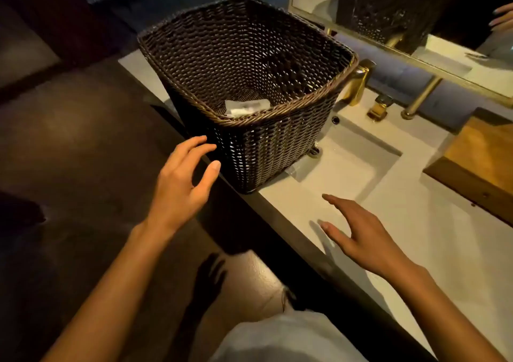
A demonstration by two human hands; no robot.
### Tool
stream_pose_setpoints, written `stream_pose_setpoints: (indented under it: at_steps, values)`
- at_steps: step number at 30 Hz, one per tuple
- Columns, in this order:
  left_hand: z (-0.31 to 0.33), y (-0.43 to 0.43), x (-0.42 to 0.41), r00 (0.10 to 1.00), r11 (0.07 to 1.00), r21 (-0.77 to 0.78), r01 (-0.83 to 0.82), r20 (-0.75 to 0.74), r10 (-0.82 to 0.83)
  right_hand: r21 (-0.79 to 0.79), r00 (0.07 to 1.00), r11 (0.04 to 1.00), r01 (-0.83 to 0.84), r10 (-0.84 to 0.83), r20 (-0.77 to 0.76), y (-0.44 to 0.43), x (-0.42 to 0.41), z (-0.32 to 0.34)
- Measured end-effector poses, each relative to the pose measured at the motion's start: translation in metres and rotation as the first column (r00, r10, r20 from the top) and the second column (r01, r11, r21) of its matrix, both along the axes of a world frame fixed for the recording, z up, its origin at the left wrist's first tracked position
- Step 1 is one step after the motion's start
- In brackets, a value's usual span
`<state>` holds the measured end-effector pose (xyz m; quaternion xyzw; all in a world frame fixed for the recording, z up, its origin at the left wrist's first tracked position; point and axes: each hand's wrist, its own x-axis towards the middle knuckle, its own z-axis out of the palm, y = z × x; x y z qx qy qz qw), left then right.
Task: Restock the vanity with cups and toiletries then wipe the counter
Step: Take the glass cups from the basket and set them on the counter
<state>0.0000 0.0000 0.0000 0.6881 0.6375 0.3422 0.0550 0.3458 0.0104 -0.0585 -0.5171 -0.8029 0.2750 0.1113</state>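
A large dark wicker basket (277, 151) stands on the pale vanity counter (416, 237), its right side overhanging the sink basin. Inside it at the bottom lies a small white packet (245, 108). My left hand (183, 184) hovers just left of the basket's near corner, fingers spread, holding nothing; its fingertips are close to the weave but I cannot tell if they touch. My right hand (363, 239) is open above the counter's front part, to the right of the basket, and apart from it.
A rectangular sink (358, 162) with a gold faucet (358, 84) and gold handle (379, 109) sits behind the basket. A wooden tray (477, 164) lies at the right. A gold-framed mirror (416, 28) runs along the back. Dark floor lies to the left.
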Motion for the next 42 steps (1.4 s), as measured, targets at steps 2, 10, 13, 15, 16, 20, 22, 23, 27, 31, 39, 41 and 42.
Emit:
stream_pose_setpoints:
  at_steps: [2, 10, 13, 15, 16, 20, 22, 23, 27, 31, 39, 41, 42]
  values:
    - [0.011, 0.015, -0.001, 0.999, 0.995, 0.092, -0.041, -0.012, 0.042, 0.137, 0.995, 0.991, 0.011, 0.003, -0.100, 0.032, -0.010, 0.020]
    - [0.023, 0.074, -0.016, 0.975, 0.999, 0.000, -0.036, -0.217, 0.035, 0.494, 0.957, 0.869, -0.028, 0.167, -0.239, 0.143, -0.062, 0.081]
    - [0.023, 0.091, -0.030, 0.972, 0.997, -0.074, -0.015, -0.234, -0.003, 0.509, 0.971, 0.852, -0.125, 0.209, -0.111, 0.160, -0.073, 0.078]
    - [0.026, 0.104, -0.044, 0.970, 0.994, -0.103, -0.019, -0.243, -0.007, 0.527, 0.973, 0.837, -0.147, 0.219, -0.077, 0.163, -0.074, 0.075]
    - [0.029, 0.111, -0.050, 0.969, 0.994, -0.110, -0.027, -0.246, -0.001, 0.530, 0.972, 0.836, -0.144, 0.219, -0.081, 0.164, -0.073, 0.074]
    - [0.037, 0.141, -0.080, 0.950, 0.989, -0.149, -0.011, -0.311, -0.037, 0.496, 0.971, 0.856, -0.147, 0.222, -0.095, 0.167, -0.069, 0.072]
    - [0.040, 0.156, -0.096, 0.938, 0.987, -0.161, 0.010, -0.339, -0.065, 0.491, 0.970, 0.858, -0.153, 0.227, -0.093, 0.169, -0.068, 0.072]
    - [0.040, 0.163, -0.103, 0.934, 0.987, -0.157, 0.021, -0.349, -0.075, 0.490, 0.969, 0.857, -0.159, 0.231, -0.090, 0.170, -0.066, 0.071]
    - [0.036, 0.189, -0.132, 0.938, 0.992, -0.106, 0.070, -0.333, -0.102, 0.473, 0.977, 0.869, -0.148, 0.202, -0.065, 0.173, -0.067, 0.071]
    - [0.025, 0.203, -0.143, 0.963, 0.994, 0.001, 0.111, -0.246, -0.107, 0.482, 0.988, 0.865, -0.141, 0.153, 0.014, 0.176, -0.071, 0.080]
    - [0.008, 0.208, -0.142, 0.984, 0.975, 0.161, 0.154, -0.111, -0.138, -0.001, 0.853, 0.939, -0.345, 0.314, 0.416, 0.218, -0.106, 0.137]
    - [0.007, 0.210, -0.142, 0.983, 0.970, 0.176, 0.167, -0.100, -0.151, -0.144, 0.829, 0.920, -0.364, 0.391, 0.401, 0.242, -0.125, 0.137]
    - [0.006, 0.211, -0.142, 0.983, 0.969, 0.181, 0.171, -0.098, -0.155, -0.196, 0.826, 0.907, -0.372, 0.420, 0.375, 0.256, -0.137, 0.132]
